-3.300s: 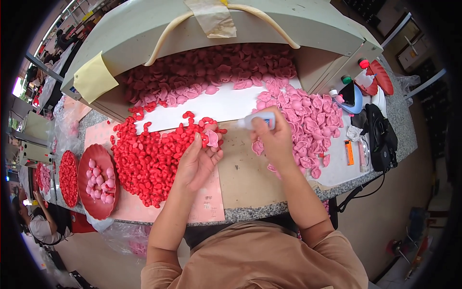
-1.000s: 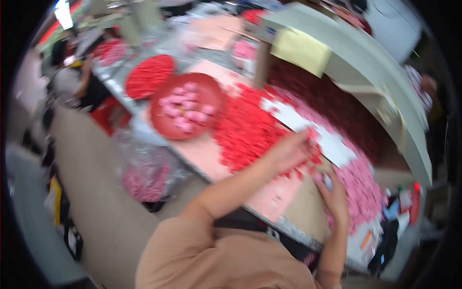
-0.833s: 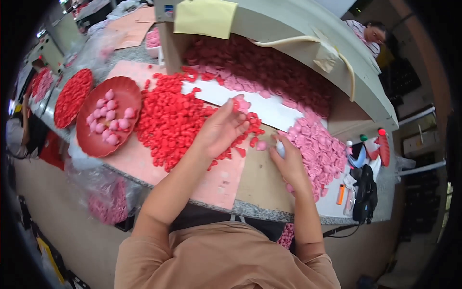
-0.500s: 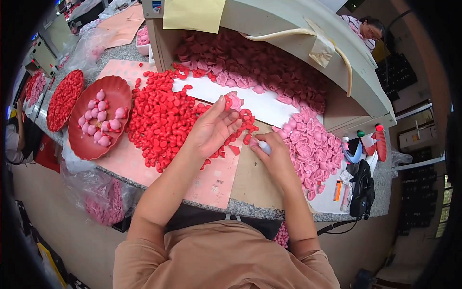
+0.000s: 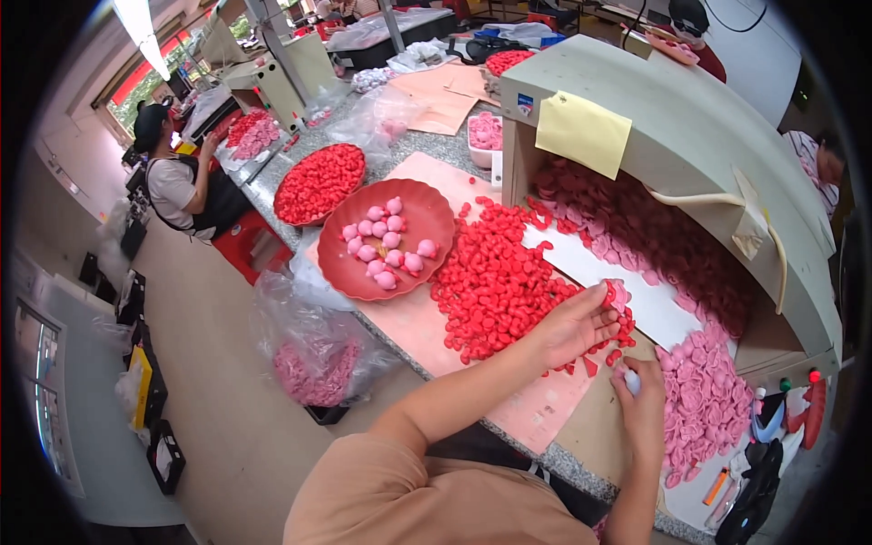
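In the head view, the red heap (image 5: pixel 495 286) lies on a pink sheet (image 5: pixel 409 331) on the desk (image 5: pixel 583 463). The left hand (image 5: pixel 574 329) is over the heap's right end, palm turned up, thumb and forefinger pinching a pink petal (image 5: pixel 620 296) with a red bit against it; the other fingers curl loosely. The right hand (image 5: pixel 643 389) is just beyond the same end of the heap, toward the person, its fingers closed around a small pale bottle (image 5: pixel 632 381). Which way the bottle's tip points is hard to tell.

Right of the heap, past the right hand, is the pink heap (image 5: pixel 704 391), made of cupped petals. Left of the red heap, close beside it, is a red plate (image 5: pixel 429 202) of pink balls (image 5: pixel 392 240); farther left is a tray of red pieces (image 5: pixel 320 182). Behind the heap runs a white strip (image 5: pixel 590 265), then a grey box (image 5: pixel 672 113) with more petals inside and a yellow note (image 5: pixel 583 134) on its front. Well left of the heap, a co-worker (image 5: pixel 173 182) sits at the desk's far end.
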`<state>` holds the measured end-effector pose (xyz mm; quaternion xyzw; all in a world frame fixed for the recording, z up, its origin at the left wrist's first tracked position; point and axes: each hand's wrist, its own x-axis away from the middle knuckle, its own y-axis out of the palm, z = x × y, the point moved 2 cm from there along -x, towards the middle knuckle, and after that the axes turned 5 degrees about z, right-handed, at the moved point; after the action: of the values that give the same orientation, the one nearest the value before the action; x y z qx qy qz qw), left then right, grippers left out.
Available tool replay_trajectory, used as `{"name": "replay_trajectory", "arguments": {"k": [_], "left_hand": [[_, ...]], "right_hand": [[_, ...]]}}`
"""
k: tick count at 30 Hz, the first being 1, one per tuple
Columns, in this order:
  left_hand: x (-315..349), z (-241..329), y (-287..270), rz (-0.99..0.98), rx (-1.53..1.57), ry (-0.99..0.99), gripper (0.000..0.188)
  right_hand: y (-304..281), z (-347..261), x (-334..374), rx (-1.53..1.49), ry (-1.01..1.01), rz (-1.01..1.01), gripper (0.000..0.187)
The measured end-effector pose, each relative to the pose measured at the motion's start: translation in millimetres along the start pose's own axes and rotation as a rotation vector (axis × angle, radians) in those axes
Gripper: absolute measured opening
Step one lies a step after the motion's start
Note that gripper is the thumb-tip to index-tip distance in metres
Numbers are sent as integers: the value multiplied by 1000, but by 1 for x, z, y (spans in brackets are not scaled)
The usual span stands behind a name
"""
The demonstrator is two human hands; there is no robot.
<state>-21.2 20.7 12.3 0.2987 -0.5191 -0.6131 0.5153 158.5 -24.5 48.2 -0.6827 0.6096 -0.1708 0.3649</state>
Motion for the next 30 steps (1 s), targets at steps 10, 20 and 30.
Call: {"name": "replay_trajectory", "arguments": {"k": [10, 20, 30], "left_hand": [[2, -7, 3, 19, -65, -25, 28], [9, -18, 1, 69, -168, -89, 24], [8, -43, 5, 97, -337, -169, 33]], "right_hand": [[-1, 4, 0, 19, -69, 5, 29], [-4, 29, -14, -432, 170, 185, 31], [-13, 14, -7, -408, -47, 268, 34]]}}
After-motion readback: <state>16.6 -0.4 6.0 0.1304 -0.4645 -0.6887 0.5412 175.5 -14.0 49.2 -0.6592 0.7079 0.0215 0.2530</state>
